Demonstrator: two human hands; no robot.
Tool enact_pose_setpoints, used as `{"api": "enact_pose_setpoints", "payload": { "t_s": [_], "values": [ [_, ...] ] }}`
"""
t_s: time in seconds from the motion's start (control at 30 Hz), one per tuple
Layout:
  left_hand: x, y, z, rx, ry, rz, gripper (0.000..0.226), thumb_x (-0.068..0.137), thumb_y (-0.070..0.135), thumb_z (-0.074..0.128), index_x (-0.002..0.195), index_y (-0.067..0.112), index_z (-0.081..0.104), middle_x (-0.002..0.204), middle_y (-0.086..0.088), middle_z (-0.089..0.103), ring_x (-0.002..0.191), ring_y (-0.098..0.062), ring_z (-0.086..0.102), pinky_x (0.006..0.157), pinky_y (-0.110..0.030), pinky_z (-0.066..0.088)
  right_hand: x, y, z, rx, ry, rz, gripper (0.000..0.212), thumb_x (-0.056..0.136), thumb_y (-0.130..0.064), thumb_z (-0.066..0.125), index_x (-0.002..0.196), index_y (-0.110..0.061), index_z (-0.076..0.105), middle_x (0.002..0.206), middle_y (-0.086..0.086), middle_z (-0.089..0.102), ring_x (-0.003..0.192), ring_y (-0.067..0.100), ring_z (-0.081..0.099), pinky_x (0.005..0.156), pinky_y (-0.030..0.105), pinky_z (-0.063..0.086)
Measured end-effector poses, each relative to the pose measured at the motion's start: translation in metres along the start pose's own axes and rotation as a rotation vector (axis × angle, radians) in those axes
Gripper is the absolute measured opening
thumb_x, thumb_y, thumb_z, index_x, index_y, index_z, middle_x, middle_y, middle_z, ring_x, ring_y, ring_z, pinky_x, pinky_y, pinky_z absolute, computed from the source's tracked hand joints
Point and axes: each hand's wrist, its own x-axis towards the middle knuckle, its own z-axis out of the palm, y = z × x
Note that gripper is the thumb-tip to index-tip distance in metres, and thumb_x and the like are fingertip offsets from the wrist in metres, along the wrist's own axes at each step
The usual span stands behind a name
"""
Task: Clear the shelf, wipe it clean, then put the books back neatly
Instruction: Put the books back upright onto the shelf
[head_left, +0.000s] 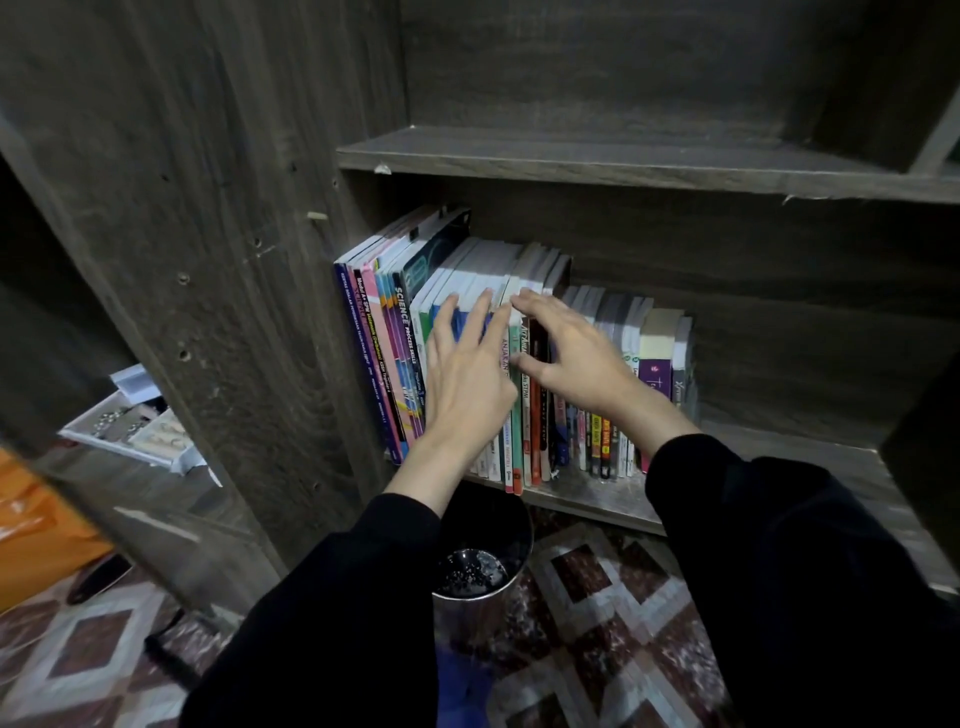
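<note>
A row of upright books (395, 338) fills the left and middle of a dark wooden shelf (587, 499). Tall workbooks stand at the left, smaller paperbacks (660, 353) at the right. My left hand (467, 374) lies with straight, spread fingers against the spines of the middle books. My right hand (571, 353) reaches over the tops of the neighbouring spines, fingers slightly bent, thumb below; it holds nothing that I can see. Both arms wear black sleeves.
The shelf above (623, 166) is bare. A metal bin (483, 577) with a dark liner stands on the patterned floor just below the shelf. A white tray (135, 426) of small items sits on a low surface at the left, beside an orange bag (36, 530).
</note>
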Motion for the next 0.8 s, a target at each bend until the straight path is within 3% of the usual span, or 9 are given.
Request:
{"api": "enact_pose_setpoints", "payload": {
  "t_s": [0.13, 0.23, 0.37, 0.43, 0.5, 0.57, 0.63, 0.73, 0.8],
  "values": [
    [-0.005, -0.003, 0.002, -0.024, 0.088, 0.003, 0.063, 0.082, 0.004, 0.051, 0.142, 0.020, 0.041, 0.151, -0.004, 0.029, 0.141, -0.028, 0.011, 0.114, -0.047, 0.020, -0.002, -0.003, -0.002, -0.015, 0.030, -0.040, 0.054, 0.091, -0.034, 0.059, 0.139, -0.026, 0.036, 0.148, -0.003, 0.039, 0.137, 0.017, 0.036, 0.109, 0.044, 0.033],
    [-0.018, -0.007, 0.007, -0.090, 0.178, 0.007, 0.061, 0.077, 0.005, 0.052, 0.137, 0.019, 0.049, 0.142, -0.006, 0.042, 0.134, -0.028, 0.023, 0.108, -0.045, 0.026, -0.002, -0.002, -0.002, -0.026, 0.049, -0.072, 0.049, 0.091, -0.033, 0.059, 0.134, -0.026, 0.038, 0.140, -0.004, 0.046, 0.128, 0.016, 0.044, 0.101, 0.040, 0.038],
    [-0.043, -0.007, 0.017, -0.200, 0.318, 0.012, 0.048, 0.081, 0.018, 0.050, 0.129, 0.015, 0.056, 0.127, -0.007, 0.052, 0.121, -0.024, 0.037, 0.099, -0.026, 0.028, -0.003, 0.001, 0.001, -0.016, 0.060, -0.098, 0.055, 0.092, -0.031, 0.057, 0.140, -0.030, 0.032, 0.143, -0.003, 0.042, 0.130, 0.015, 0.042, 0.096, 0.035, 0.039],
    [-0.048, -0.004, 0.024, -0.287, 0.274, 0.005, 0.044, 0.088, 0.025, 0.054, 0.131, 0.014, 0.049, 0.127, -0.008, 0.049, 0.115, -0.022, 0.046, 0.094, -0.022, 0.032, -0.003, 0.001, 0.003, -0.008, 0.049, -0.091, 0.059, 0.093, -0.030, 0.056, 0.144, -0.031, 0.028, 0.146, -0.001, 0.039, 0.133, 0.016, 0.039, 0.101, 0.039, 0.038],
    [-0.045, 0.000, 0.026, -0.398, 0.179, -0.034, 0.049, 0.093, 0.027, 0.057, 0.138, 0.018, 0.038, 0.123, -0.008, 0.051, 0.096, -0.017, 0.059, 0.080, -0.024, 0.044, -0.004, 0.000, 0.003, 0.006, 0.043, -0.066, 0.063, 0.093, -0.031, 0.057, 0.147, -0.030, 0.023, 0.147, -0.001, 0.038, 0.133, 0.017, 0.040, 0.103, 0.041, 0.037],
    [-0.036, 0.002, 0.024, -0.437, 0.130, -0.079, 0.052, 0.097, 0.022, 0.052, 0.144, 0.022, 0.029, 0.091, 0.000, 0.060, 0.063, -0.004, 0.058, 0.058, -0.019, 0.045, -0.005, -0.001, 0.002, -0.005, 0.037, -0.056, 0.064, 0.093, -0.031, 0.056, 0.147, -0.029, 0.021, 0.148, -0.002, 0.037, 0.134, 0.017, 0.040, 0.103, 0.041, 0.037],
    [-0.032, 0.000, 0.020, -0.461, 0.120, -0.083, 0.051, 0.099, 0.014, 0.047, 0.145, 0.017, 0.028, 0.064, 0.010, 0.053, 0.044, 0.001, 0.052, 0.044, -0.012, 0.041, -0.005, -0.001, 0.001, -0.035, 0.035, -0.062, 0.060, 0.094, -0.033, 0.055, 0.145, -0.028, 0.023, 0.149, -0.002, 0.037, 0.134, 0.018, 0.040, 0.103, 0.043, 0.038],
    [-0.049, -0.004, 0.011, -0.496, 0.160, -0.074, 0.048, 0.094, 0.007, 0.053, 0.138, 0.014, 0.035, 0.070, -0.005, 0.066, 0.049, -0.009, 0.061, 0.048, -0.031, 0.055, -0.005, -0.002, 0.002, -0.071, 0.022, -0.044, 0.056, 0.095, -0.036, 0.052, 0.143, -0.026, 0.026, 0.151, 0.001, 0.032, 0.136, 0.020, 0.038, 0.105, 0.047, 0.039],
    [-0.066, -0.008, 0.009, -0.442, 0.228, -0.057, 0.050, 0.091, 0.007, 0.059, 0.134, 0.020, 0.036, 0.062, -0.006, 0.064, 0.043, -0.013, 0.057, 0.044, -0.032, 0.053, -0.004, -0.001, 0.004, -0.100, 0.004, -0.023, 0.055, 0.096, -0.039, 0.050, 0.145, -0.025, 0.026, 0.157, 0.001, 0.022, 0.141, 0.021, 0.029, 0.108, 0.047, 0.034]
  ]
}}
